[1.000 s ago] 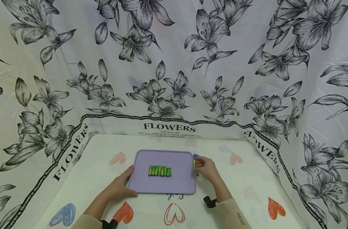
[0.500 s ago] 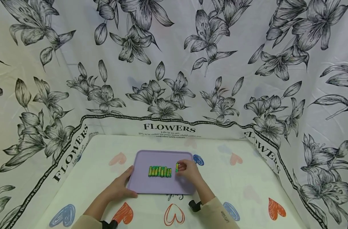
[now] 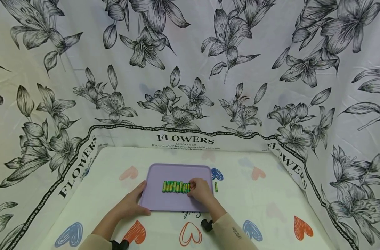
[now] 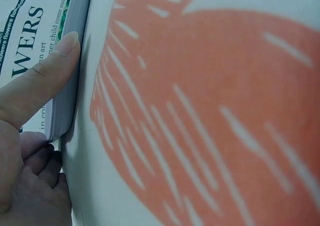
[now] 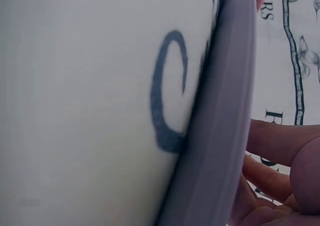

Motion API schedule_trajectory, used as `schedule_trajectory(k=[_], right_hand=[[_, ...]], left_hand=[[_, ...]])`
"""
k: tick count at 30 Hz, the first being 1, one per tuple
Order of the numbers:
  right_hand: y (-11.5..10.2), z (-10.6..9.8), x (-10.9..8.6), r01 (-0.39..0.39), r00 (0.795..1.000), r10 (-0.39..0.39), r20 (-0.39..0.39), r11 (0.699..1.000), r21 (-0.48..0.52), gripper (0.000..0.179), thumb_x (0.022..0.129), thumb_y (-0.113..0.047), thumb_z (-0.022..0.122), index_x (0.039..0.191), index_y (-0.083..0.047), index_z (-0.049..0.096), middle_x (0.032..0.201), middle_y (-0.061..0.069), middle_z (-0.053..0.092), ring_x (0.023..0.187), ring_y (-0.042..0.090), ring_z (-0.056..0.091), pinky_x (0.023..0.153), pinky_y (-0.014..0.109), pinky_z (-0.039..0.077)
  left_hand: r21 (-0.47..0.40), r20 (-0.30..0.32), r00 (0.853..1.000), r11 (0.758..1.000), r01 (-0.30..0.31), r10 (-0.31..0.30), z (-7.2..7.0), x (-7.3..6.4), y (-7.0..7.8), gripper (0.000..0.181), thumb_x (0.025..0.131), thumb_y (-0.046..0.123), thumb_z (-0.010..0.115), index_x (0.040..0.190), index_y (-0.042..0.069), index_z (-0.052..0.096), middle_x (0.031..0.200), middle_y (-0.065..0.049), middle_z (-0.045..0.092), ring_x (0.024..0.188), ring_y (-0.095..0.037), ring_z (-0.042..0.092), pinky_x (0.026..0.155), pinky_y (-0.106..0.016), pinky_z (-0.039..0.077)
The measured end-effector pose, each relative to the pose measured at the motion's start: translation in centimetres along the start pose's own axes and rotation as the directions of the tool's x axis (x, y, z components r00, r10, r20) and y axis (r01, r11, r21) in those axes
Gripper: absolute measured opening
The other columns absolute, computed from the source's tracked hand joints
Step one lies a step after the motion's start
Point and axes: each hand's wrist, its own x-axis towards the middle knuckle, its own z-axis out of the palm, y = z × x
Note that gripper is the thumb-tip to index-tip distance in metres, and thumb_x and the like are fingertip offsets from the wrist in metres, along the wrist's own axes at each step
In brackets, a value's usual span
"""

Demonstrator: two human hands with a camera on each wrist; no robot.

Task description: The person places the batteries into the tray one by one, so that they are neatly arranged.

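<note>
A lilac tray (image 3: 164, 204) lies on the table in the head view, carrying a row of green and yellow batteries (image 3: 174, 186) side by side. My left hand (image 3: 131, 202) holds the tray's left end, thumb at the near rim; the left wrist view shows the thumb (image 4: 47, 78) against the tray wall (image 4: 70, 98). Over the tray, my right hand (image 3: 201, 191) pinches a battery (image 3: 188, 186) at the row's right end, its fingers partly covering it. In the right wrist view the tray wall (image 5: 220, 106) hides the fingertips. Another battery (image 3: 216, 187) lies just right of the tray.
The white tablecloth (image 3: 271, 194) bears printed hearts and lettering. A floral curtain (image 3: 183, 86) rises behind the table and along both sides. Each wrist carries a black camera mount, such as the right one (image 3: 206, 225).
My right hand has carried a battery leftward from beyond the tray's right edge to the end of the row. The left hand and the tray have stayed put.
</note>
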Motion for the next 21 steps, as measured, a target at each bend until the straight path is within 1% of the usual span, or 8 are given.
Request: schedule_trajectory(k=[7,12,16,19,21], right_hand=[[-0.2,-0.1,0.1,-0.01,1.0,0.01,0.014,1.0,0.002,0.049,0.069,0.0,0.089,0.114,0.004,0.07,0.084,0.004,0.066,0.072,0.013,0.055,0.065,0.028,0.05],[0.0,-0.6,0.0,-0.039,0.999,0.038,0.021,0.999,0.029,0.056,0.069,-0.003,0.09,0.12,0.001,0.068,0.085,0.001,0.065,0.074,0.013,0.057,0.067,0.028,0.051],[0.3,-2.1,-0.5,-0.045,0.999,0.045,0.002,0.998,0.036,0.053,0.076,-0.008,0.087,0.124,0.0,0.067,0.094,0.004,0.069,0.083,0.016,0.063,0.072,0.031,0.056],[0.9,-3.7,-0.7,-0.04,0.998,0.041,-0.043,0.999,0.036,0.048,0.082,-0.009,0.082,0.126,-0.002,0.066,0.101,0.009,0.071,0.091,0.02,0.066,0.074,0.033,0.059],[1.4,-4.7,-0.9,-0.048,0.996,0.051,-0.079,0.998,0.044,0.047,0.083,-0.009,0.08,0.127,-0.003,0.066,0.106,0.01,0.071,0.095,0.022,0.067,0.075,0.033,0.059]], left_hand=[[-0.005,0.002,1.0,1.0,-0.007,0.007,0.0,0.1,-0.2,0.138,0.054,0.047,0.095,0.162,0.008,0.018,0.17,-0.012,0.012,0.155,-0.04,0.011,0.124,-0.059,0.014],[-0.005,-0.001,1.0,1.0,-0.006,0.005,0.0,0.0,-0.1,0.138,0.055,0.046,0.096,0.162,0.008,0.018,0.17,-0.012,0.013,0.155,-0.04,0.012,0.124,-0.059,0.014],[-0.003,-0.002,1.0,1.0,0.001,-0.001,0.0,-0.1,-0.1,0.137,0.055,0.045,0.096,0.162,0.008,0.018,0.17,-0.012,0.013,0.155,-0.04,0.012,0.124,-0.059,0.015],[0.001,-0.004,1.0,1.0,0.001,-0.001,0.0,-0.1,-0.1,0.137,0.055,0.045,0.096,0.162,0.009,0.017,0.17,-0.012,0.012,0.155,-0.04,0.012,0.124,-0.059,0.015],[0.003,-0.004,1.0,1.0,0.002,-0.002,0.0,-0.1,-0.1,0.137,0.055,0.046,0.095,0.162,0.01,0.017,0.17,-0.012,0.012,0.155,-0.04,0.012,0.124,-0.059,0.015]])
